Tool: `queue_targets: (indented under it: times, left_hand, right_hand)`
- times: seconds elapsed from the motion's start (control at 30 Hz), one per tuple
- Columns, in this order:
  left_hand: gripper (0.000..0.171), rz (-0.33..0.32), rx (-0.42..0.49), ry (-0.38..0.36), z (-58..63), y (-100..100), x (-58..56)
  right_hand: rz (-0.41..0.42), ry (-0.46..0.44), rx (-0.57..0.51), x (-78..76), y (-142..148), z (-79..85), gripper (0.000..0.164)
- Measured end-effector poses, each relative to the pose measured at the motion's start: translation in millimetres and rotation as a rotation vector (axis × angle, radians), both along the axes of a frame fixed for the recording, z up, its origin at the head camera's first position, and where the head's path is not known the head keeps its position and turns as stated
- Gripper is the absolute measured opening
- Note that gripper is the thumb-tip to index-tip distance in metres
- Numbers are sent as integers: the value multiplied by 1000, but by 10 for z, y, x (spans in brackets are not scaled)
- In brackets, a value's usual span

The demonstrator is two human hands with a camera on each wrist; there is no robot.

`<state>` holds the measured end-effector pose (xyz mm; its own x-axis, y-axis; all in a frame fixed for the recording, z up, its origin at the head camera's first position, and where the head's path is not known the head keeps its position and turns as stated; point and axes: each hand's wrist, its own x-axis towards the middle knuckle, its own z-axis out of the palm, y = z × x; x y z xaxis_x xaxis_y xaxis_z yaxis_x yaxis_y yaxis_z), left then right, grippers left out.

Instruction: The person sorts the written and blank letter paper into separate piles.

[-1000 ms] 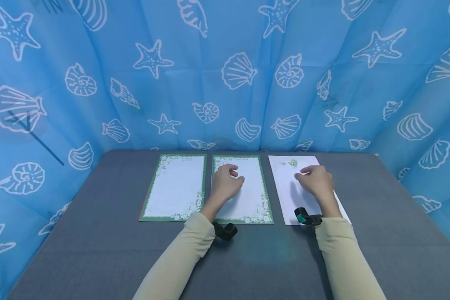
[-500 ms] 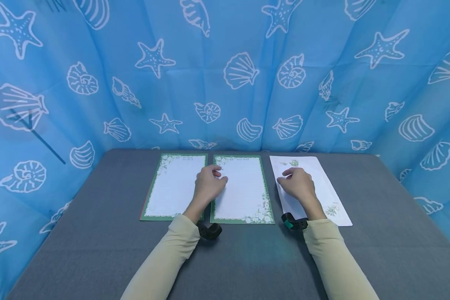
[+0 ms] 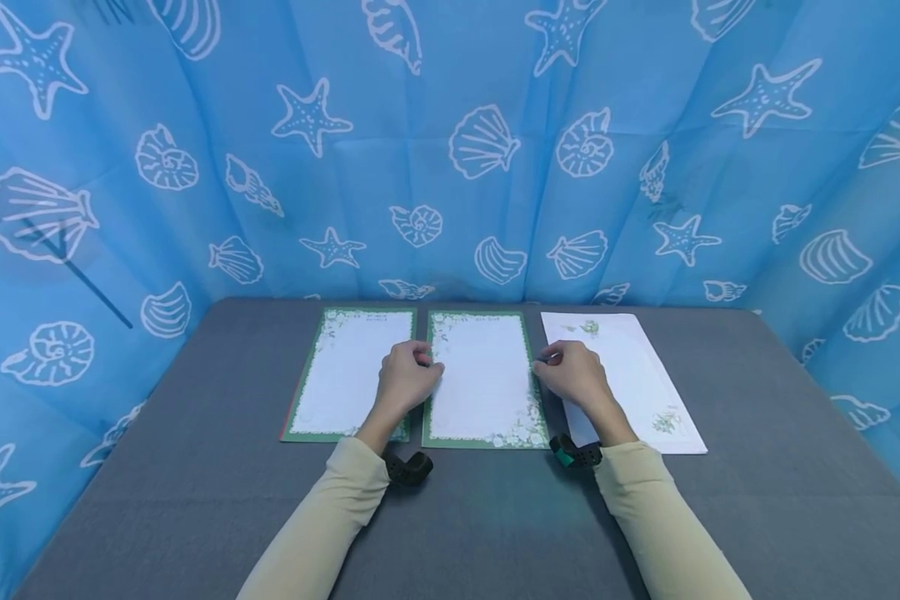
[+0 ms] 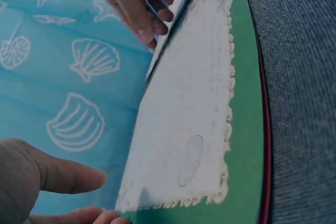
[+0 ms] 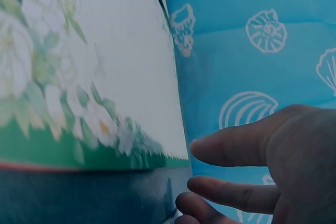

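Three sheets lie flat in a row on the grey table (image 3: 487, 517), and both of your hands have shifted left over the last second. A second ago your left hand (image 3: 402, 379) was over the middle sheet (image 3: 487, 379); now it sits over the gap and the right edge of the left sheet (image 3: 348, 371), its thumb tip reaching the middle sheet's left border. Your right hand (image 3: 573, 375) has come off the body of the right sheet (image 3: 633, 367) to that sheet's left edge, fingertips at the middle sheet's right border.

So you now flank the middle sheet, the green-bordered one, on both sides. It lies flat between the other two, where it was. I'd judge you are at the reaching stage, lined up at its edges, with nothing raised.

Neither hand has hold of anything that I can see. On each, thumb and fingers are bent loosely with a gap between them, the left's gap plain in its wrist view. Your right thumb looks very close to the paper's edge; whether either hand actually touches it, I can't tell.
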<state>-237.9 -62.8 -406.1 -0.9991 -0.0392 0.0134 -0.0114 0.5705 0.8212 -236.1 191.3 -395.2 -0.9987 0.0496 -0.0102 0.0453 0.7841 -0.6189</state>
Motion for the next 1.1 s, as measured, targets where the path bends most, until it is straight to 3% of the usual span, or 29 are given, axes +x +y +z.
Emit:
queue_targets:
  times: [0.67, 0.93, 1.1]
  left_hand:
    - [46, -19, -21, -16, -28, 2, 61]
    - [45, 7, -38, -7, -9, 12, 59]
    - [43, 13, -39, 16, 6, 11, 55]
  right_hand:
    - [66, -19, 14, 26, -115, -56, 42]
    - [71, 2, 24, 28, -133, -34, 19]
    - [63, 14, 27, 28, -136, -15, 23]
